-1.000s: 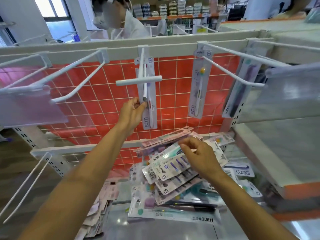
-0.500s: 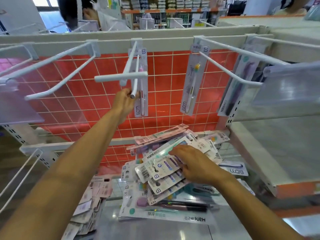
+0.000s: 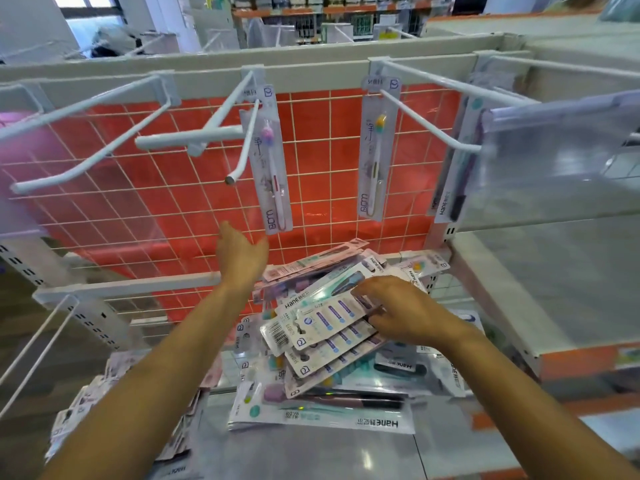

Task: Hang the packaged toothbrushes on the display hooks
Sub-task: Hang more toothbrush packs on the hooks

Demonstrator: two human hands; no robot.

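on the lower shelf (image 3: 311, 455), under the hooks, the pile (image 3: 332, 344) of toothbrush packs is lying loose. the right hand (image 3: 405, 313) is resting on top of it, fingers curved over the upper cards. whether it is already pinching one cannot be told. the left hand (image 3: 242, 258) is hovering slack and empty, fingers spread, just below the hung pack (image 3: 273, 168) on the middle hook (image 3: 242, 147) and touching nothing.

the step in hand is probably the picking of the next pack. doing it well is likely meaning lifting a single card by its top edge, leaving the punched hole free. the cards are overlapping and looking slippery, so a neighbour may be sliding off with it. the hole is then needing to pass over the hook's upturned tip (image 3: 230, 180) and travel back toward the red grid (image 3: 156, 209), printed face outward and joining its own kind. the left hand is seeming well placed for steadying the hook.

as for writing, the hung pack and the second pack (image 3: 375, 150) on the right hook (image 3: 433, 123) are both showing "bdm" near the bottom. the far pack (image 3: 446, 188) is showing "hane". in the pile, a slanted card (image 3: 311, 292) is reading "hane", and the big bottom pack (image 3: 322, 419) is showing it upside down. a barcode (image 3: 278, 332) is showing on one white card, with digits too small for reading.
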